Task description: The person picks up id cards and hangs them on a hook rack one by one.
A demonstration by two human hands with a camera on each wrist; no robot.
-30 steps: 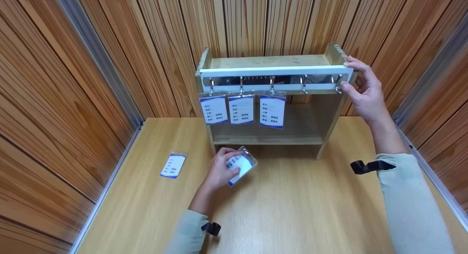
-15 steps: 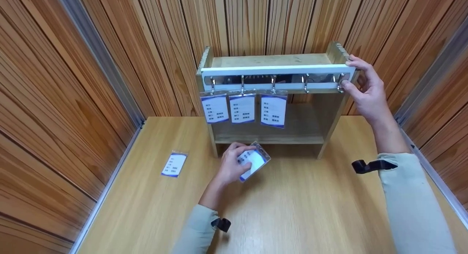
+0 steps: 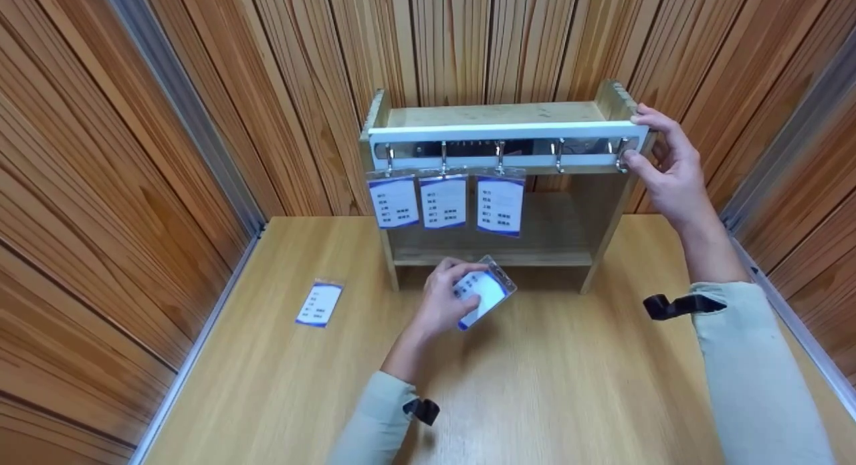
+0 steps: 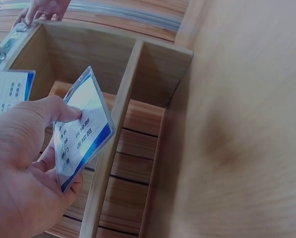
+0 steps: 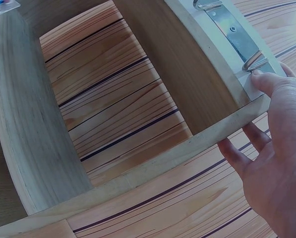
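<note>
My left hand (image 3: 445, 303) pinches a clear-sleeved badge card (image 3: 487, 292) between thumb and fingers, tilted, in front of the wooden shelf's (image 3: 495, 256) lower board. In the left wrist view the same badge card (image 4: 83, 126) shows its blue-edged printed face under the thumb. At the shelf's upper right corner, my right hand (image 3: 672, 174) grips the end of the white hook rail (image 3: 535, 129), its thumb by the last metal hook (image 5: 257, 62). Three badge cards hang from the rail's left hooks: one at the left (image 3: 393, 203), one beside it (image 3: 443, 202), one on the middle hook (image 3: 499, 204).
Another badge card (image 3: 320, 304) lies flat on the wooden table (image 3: 267, 398), left of the shelf. Two hooks at the rail's right, including a fourth hook (image 3: 559, 156), carry no card. Wood-panelled walls (image 3: 455, 43) stand behind and at both sides.
My left hand has moved right and slightly up with the badge card, passing along the shelf's front. The right hand stays on the rail's end, and the hanging cards keep their places.
</note>
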